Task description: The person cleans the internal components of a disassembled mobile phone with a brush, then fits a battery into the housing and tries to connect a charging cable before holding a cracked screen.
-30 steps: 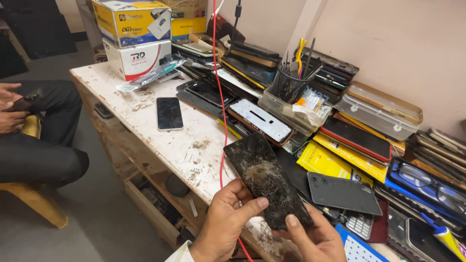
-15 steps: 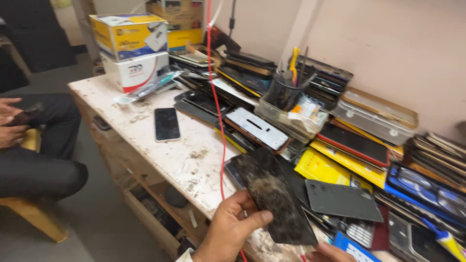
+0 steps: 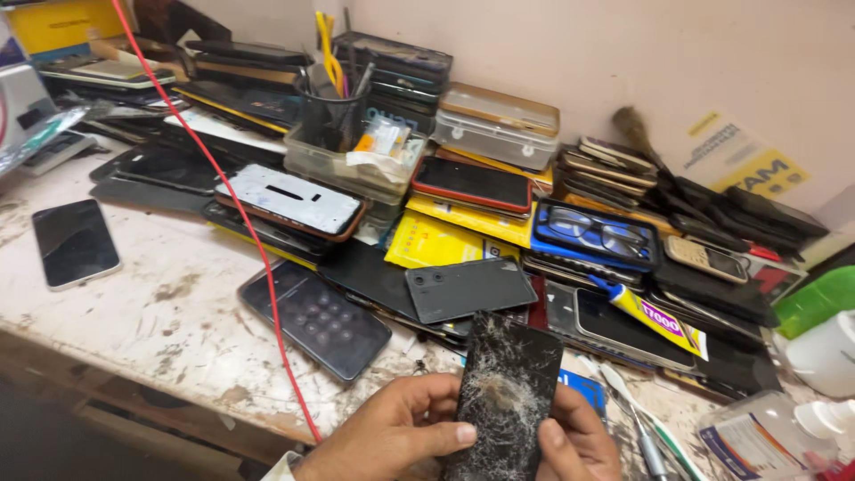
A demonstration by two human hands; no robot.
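Phone (image 3: 506, 392), black, glass spider-cracked and dusty, gripped upright between both hands (image 3: 485, 436).

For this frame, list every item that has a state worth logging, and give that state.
Cracked phone: glass badly shattered, held upright in both hands.
Left hand: gripping the phone's left edge.
Right hand: gripping its right edge.
White phone: flat on the bench, screen dark.
Pen holder: upright, full of tools.
Metal tin: lid closed.

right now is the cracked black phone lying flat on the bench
No, both hands, left and right, hold the cracked black phone up above the stained white bench.
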